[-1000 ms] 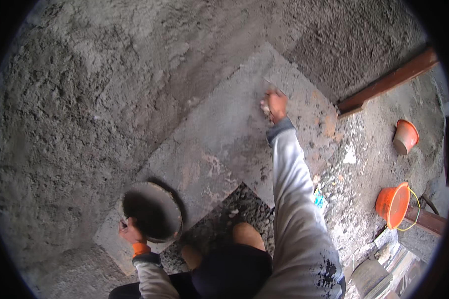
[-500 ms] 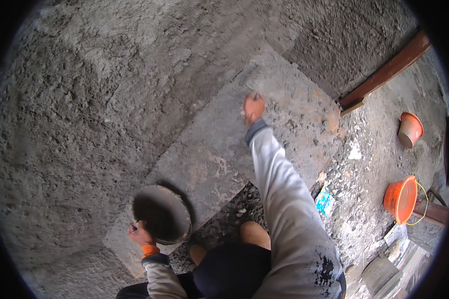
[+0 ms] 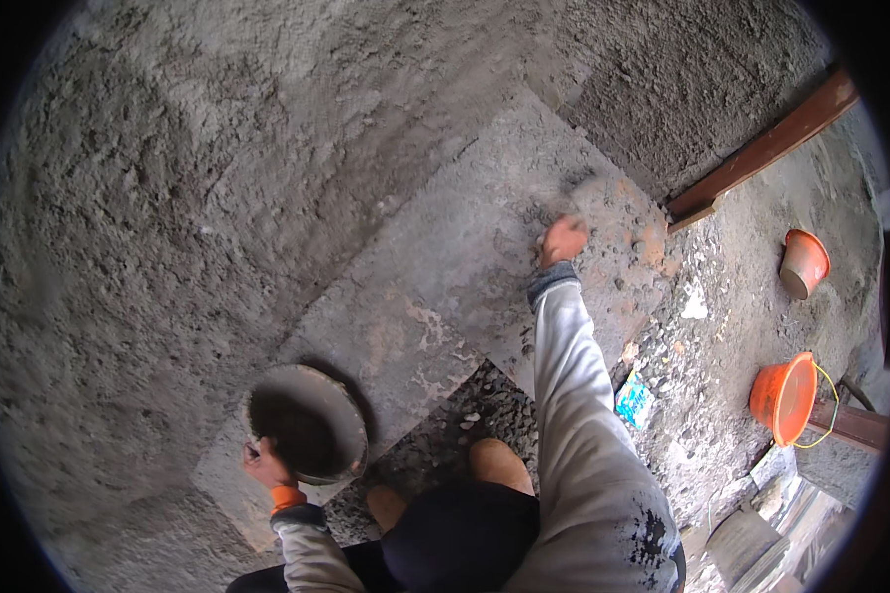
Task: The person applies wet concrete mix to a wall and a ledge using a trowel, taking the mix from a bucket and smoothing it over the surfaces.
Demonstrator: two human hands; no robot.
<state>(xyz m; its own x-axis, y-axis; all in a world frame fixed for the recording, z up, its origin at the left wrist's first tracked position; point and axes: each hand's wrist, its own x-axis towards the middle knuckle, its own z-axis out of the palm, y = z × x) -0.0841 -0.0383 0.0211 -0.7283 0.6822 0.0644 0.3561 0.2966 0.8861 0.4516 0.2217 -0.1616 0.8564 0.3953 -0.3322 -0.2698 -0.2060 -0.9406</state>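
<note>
My left hand point(image 3: 267, 463) is closed on the near-left rim of a round bucket point(image 3: 351, 420). Dark grey material, apparently mortar, lies inside it. The bucket stands on a grey concrete slab point(image 3: 376, 296) along the foot of a rough wall. Farther off to the right, my right hand point(image 3: 566, 239) is closed low over the slab. Just beyond its fingers is a grey smear, seemingly a small hand tool point(image 3: 591, 191) in motion; its exact shape is lost in blur. Crumbs of dark debris point(image 3: 628, 237) lie around that hand.
An orange bucket point(image 3: 783, 400) with a yellow handle and a smaller orange-rimmed bucket point(image 3: 806, 265) are on the right. A reddish-brown post point(image 3: 761, 148) slants by the wall. A blue packet point(image 3: 634, 399) lies among rubble. Gravel point(image 3: 455, 415) surrounds my feet.
My right hand has swept to the right and slightly nearer across the slab. My left hand keeps its hold on the bucket rim; the view has shifted slightly.
</note>
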